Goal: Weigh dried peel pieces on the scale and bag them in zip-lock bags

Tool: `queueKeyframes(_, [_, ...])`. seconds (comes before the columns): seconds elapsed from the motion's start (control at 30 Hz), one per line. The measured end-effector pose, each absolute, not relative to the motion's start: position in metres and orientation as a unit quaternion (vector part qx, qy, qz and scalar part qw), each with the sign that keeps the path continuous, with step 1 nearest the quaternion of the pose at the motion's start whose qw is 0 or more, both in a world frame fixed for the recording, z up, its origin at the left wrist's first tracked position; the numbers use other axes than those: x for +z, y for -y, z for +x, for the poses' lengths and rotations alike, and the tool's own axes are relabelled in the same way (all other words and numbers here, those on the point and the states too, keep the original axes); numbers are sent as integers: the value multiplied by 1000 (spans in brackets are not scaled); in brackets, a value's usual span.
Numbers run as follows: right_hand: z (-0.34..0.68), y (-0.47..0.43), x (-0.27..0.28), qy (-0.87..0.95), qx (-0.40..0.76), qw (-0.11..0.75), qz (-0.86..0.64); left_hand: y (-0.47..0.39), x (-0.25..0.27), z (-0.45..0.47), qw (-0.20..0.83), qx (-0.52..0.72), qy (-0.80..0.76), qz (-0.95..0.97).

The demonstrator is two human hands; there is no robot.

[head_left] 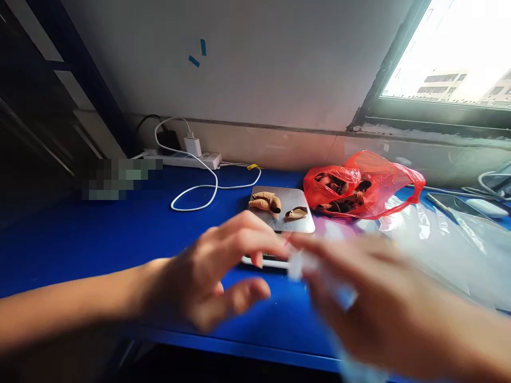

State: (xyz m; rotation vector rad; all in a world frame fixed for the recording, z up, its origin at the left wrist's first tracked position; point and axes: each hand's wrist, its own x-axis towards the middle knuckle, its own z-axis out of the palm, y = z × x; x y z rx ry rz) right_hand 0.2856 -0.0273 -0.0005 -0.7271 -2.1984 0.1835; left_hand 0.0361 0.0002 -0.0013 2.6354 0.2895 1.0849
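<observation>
My left hand (227, 266) hangs in front of a kitchen scale (266, 222), thumb and fingers apart and nothing between them. Its fingertips come close to those of my right hand (371, 298); whether they touch I cannot tell. Blurred by motion, my right hand grips a translucent plastic bag (343, 295), part of which hangs below the hand. On the scale's metal plate lie several brown, curled pieces like dried bark or peel (265, 202), with one piece (296, 213) apart at the right. My hands hide the scale's front.
Right of the scale sits an open red plastic bag (367, 186) holding more dark curled pieces. Clear plastic bags (443, 234) and a phone-like flat object (455, 206) lie further right on the blue table (131, 234). A white cable (195, 208) loops from a power strip (179, 158).
</observation>
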Motion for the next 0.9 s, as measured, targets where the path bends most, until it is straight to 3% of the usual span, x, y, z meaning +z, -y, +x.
queueKeyframes(0.1, [265,45,-24,895,72,387,-210,17,-19,45,149,398,-41,904])
queueKeyframes(0.2, [265,43,-36,869,75,429,-235,19,-35,46,184,379,-64,905])
queueKeyframes(0.3, [270,36,-34,878,137,424,-178,16,-39,48,228,365,-97,897])
queueKeyframes(0.43, [266,27,-31,863,209,454,-79,14,-39,54,211,408,-109,882])
queueKeyframes(0.67, [261,18,-40,860,247,431,-117,6,-58,51,289,449,-147,833])
queueKeyframes(0.8, [253,18,-46,846,216,462,-155,3,-46,43,275,446,-150,838])
queueKeyframes(0.9, [248,17,-50,834,206,460,-225,2,-31,37,210,427,-128,870])
